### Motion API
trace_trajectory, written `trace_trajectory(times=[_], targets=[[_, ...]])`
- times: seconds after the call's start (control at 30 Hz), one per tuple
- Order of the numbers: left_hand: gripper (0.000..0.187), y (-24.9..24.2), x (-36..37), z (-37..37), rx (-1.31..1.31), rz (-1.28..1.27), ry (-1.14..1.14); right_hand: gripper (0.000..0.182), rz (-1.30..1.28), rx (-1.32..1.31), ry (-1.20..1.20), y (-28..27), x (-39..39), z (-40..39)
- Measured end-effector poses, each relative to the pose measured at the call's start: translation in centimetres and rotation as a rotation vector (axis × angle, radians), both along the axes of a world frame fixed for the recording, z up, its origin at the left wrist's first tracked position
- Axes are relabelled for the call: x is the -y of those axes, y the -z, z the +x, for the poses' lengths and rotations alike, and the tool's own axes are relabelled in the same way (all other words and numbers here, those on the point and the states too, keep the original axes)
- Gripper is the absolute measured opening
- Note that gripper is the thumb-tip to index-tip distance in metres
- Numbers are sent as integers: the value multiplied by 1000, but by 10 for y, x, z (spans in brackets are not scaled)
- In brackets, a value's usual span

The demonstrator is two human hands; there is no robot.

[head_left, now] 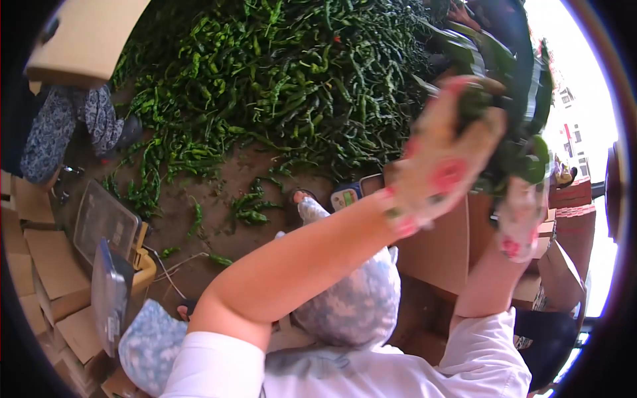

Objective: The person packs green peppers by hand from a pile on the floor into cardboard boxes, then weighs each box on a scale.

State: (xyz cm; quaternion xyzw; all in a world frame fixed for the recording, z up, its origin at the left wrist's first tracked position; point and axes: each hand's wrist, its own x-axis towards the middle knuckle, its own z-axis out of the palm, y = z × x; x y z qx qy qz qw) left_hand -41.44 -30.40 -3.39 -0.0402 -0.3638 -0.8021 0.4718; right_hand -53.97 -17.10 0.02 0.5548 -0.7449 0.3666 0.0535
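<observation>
A large heap of green peppers (279, 79) covers the floor ahead. My left hand (448, 149), in a white floral glove, is raised at the upper right with its fingers curled round dark green peppers (474, 106), blurred by motion. Just right of it and lower, my right hand (524, 212), in a matching glove, is up against more green peppers (531, 159); its fingers are largely hidden by them. An open cardboard box (431, 245) stands below both hands.
A scale with a small display (346, 197) sits near my foot. Plastic lids (106, 222) and stacked cardboard boxes (56, 265) are at the left. Another person's patterned sleeve (50, 132) shows at the upper left, beneath a raised cardboard box (86, 43).
</observation>
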Motion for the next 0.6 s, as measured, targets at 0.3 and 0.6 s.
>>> trace_trajectory(times=[0.3,0.6], targets=[[48,25,-76,-98,895,-1369,261,39,205,685,414,20,-179,-141],[36,326,75,308,1935,-370,-628,32,-2,424,-87,69,-21,-10]])
